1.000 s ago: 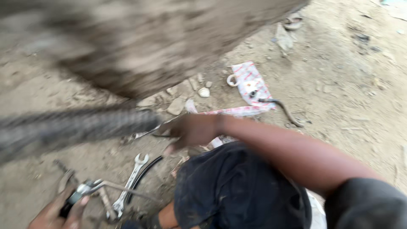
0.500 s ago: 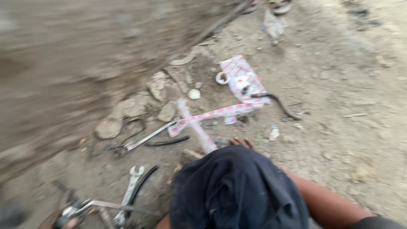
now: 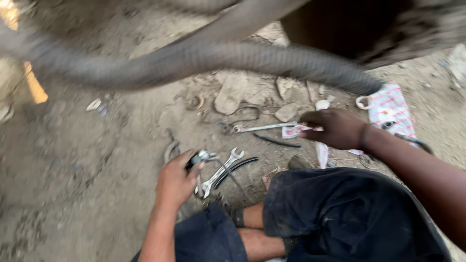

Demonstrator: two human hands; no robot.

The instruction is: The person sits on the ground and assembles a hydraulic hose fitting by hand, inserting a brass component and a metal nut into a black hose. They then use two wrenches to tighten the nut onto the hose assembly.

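Crouched on the dirt, the left hand has its fingers clamped on a small tool beside the spanner; the right hand pinches a printed strip, farther right.

A thick ribbed hose is seen arching over dusty ground, where flat stones and a patterned wrapper are scattered.

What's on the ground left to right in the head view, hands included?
Left hand → double open-end spanner → long spanner → right hand → red-and-white printed wrapper.
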